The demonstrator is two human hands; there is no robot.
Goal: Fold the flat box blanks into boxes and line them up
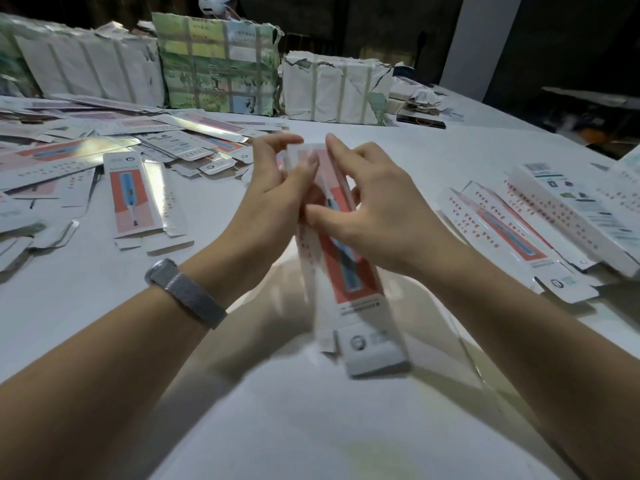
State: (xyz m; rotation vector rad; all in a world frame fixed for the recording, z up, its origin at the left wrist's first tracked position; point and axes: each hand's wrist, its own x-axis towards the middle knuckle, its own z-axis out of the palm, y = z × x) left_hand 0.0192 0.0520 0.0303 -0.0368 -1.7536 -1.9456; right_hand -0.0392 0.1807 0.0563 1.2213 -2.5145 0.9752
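I hold one long white box blank (349,271) with a red panel and a blue print above the table's near edge, its length running away from me. My left hand (277,181) grips its far left side, fingers curled around the edge. My right hand (367,202) pinches the far right side, thumb on the printed face. The near end with its open flaps (370,348) hangs free and looks blurred. Folded boxes (568,209) lie side by side at the right.
A loose heap of flat blanks (86,157) covers the left of the white table (433,147). One flat blank (138,199) lies apart beside the heap. Wrapped paper bundles (218,60) stand along the far edge. A person's white headset shows behind them.
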